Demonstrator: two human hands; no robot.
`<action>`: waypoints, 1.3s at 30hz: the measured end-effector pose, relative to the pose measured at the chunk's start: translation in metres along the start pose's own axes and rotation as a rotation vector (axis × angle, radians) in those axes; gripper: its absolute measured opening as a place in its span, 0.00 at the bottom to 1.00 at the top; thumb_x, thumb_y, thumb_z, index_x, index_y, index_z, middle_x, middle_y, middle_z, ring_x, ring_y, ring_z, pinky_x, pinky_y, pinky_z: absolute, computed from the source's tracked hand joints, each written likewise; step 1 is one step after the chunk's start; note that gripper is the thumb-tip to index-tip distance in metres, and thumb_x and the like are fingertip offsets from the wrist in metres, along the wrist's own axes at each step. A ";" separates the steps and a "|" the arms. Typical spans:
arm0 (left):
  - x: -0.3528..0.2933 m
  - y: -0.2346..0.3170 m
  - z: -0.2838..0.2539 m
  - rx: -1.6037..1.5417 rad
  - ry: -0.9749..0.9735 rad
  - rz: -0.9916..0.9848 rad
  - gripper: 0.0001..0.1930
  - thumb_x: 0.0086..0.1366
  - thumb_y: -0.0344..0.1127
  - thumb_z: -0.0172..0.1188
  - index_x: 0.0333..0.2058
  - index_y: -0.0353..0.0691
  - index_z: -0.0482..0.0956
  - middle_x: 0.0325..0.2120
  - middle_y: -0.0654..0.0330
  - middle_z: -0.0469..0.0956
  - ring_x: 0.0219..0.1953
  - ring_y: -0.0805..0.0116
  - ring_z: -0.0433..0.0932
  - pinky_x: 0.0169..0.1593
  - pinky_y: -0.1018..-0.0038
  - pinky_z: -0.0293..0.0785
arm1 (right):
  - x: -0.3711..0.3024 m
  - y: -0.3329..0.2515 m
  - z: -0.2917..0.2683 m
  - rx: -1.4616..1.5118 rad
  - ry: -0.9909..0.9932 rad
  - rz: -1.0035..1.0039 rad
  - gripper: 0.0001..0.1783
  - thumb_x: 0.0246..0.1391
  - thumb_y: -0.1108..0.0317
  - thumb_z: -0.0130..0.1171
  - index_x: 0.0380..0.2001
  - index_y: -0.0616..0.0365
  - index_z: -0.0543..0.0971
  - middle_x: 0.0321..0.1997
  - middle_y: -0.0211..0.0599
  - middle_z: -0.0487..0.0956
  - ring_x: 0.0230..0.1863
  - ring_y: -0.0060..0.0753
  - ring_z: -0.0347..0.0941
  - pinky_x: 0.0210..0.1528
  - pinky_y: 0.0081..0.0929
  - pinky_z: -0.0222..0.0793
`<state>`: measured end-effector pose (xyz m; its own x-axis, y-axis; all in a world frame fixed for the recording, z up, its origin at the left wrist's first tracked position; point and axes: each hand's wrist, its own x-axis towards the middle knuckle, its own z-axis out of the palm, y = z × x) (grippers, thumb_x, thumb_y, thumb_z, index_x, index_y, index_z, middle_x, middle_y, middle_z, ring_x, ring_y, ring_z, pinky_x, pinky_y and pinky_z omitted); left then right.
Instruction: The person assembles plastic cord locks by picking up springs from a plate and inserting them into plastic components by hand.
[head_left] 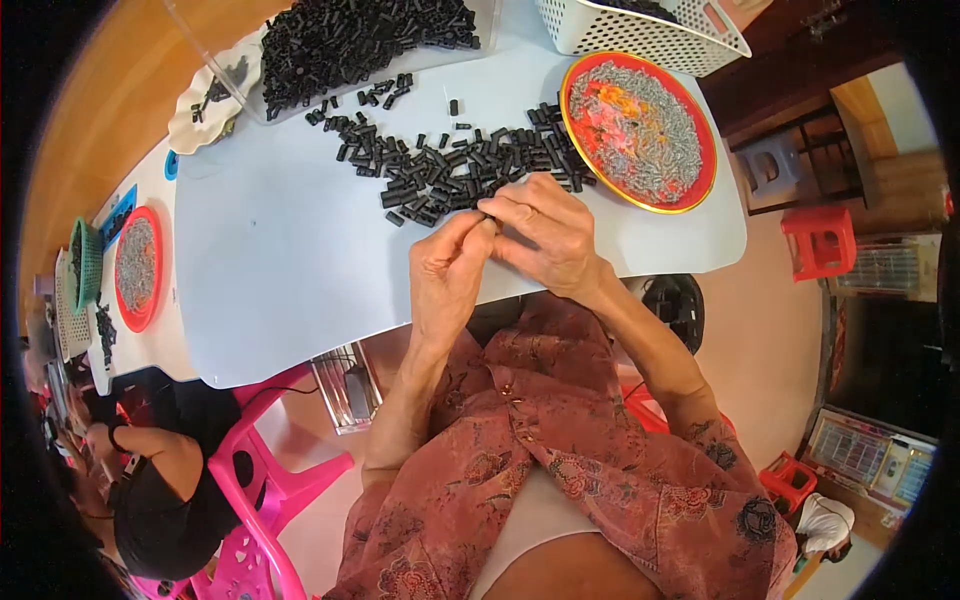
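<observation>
Above the near edge of the table, my left hand [447, 268] and my right hand [552, 232] meet with their fingertips pinched together. A small dark bit of a black cylindrical piece [486, 209] shows at the right fingertips; most of it is hidden. What the left fingertips grip is covered by the fingers. Just beyond my hands lies a loose pile of short black cylindrical pieces [440, 165]. To the right of the pile, a red round tray [707, 165] with a gold rim and floral pattern holds many small silvery metal parts [665, 130].
A clear bin [490, 30] heaped with black pieces stands at the far left, beside a cream scalloped dish [185, 130]. A white perforated basket [660, 42] sits far right. Another person [165, 480] works at the left near a pink chair [270, 480]. Red stools [820, 240] stand right.
</observation>
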<state>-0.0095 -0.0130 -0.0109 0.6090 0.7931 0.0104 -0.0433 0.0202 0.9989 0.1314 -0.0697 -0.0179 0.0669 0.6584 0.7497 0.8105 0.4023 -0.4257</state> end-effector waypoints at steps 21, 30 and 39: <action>-0.004 -0.002 0.000 0.044 0.011 0.076 0.27 0.70 0.50 0.39 0.31 0.30 0.75 0.20 0.57 0.76 0.22 0.73 0.65 0.28 0.75 0.62 | 0.175 0.144 -0.092 -0.648 0.020 -0.247 0.11 0.44 0.65 0.63 0.30 0.59 0.80 0.27 0.43 0.79 0.24 0.37 0.76 0.28 0.27 0.70; -0.002 -0.003 -0.001 -0.025 -0.030 0.049 0.25 0.70 0.47 0.41 0.31 0.28 0.75 0.25 0.55 0.76 0.29 0.70 0.74 0.37 0.74 0.66 | 0.135 0.109 0.044 -0.103 -0.499 -0.021 0.08 0.48 0.71 0.58 0.33 0.60 0.79 0.30 0.39 0.78 0.31 0.40 0.75 0.34 0.30 0.71; 0.000 -0.002 -0.004 -0.075 -0.043 0.055 0.20 0.70 0.42 0.45 0.29 0.28 0.72 0.24 0.53 0.73 0.27 0.65 0.73 0.34 0.72 0.69 | 0.139 0.115 0.058 -0.119 -0.765 0.036 0.08 0.49 0.70 0.57 0.33 0.60 0.79 0.30 0.39 0.77 0.29 0.41 0.74 0.33 0.32 0.70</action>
<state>-0.0127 -0.0110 -0.0131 0.6373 0.7676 0.0682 -0.1352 0.0242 0.9905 0.2004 0.1052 0.0081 -0.2913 0.9433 0.1593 0.8753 0.3300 -0.3535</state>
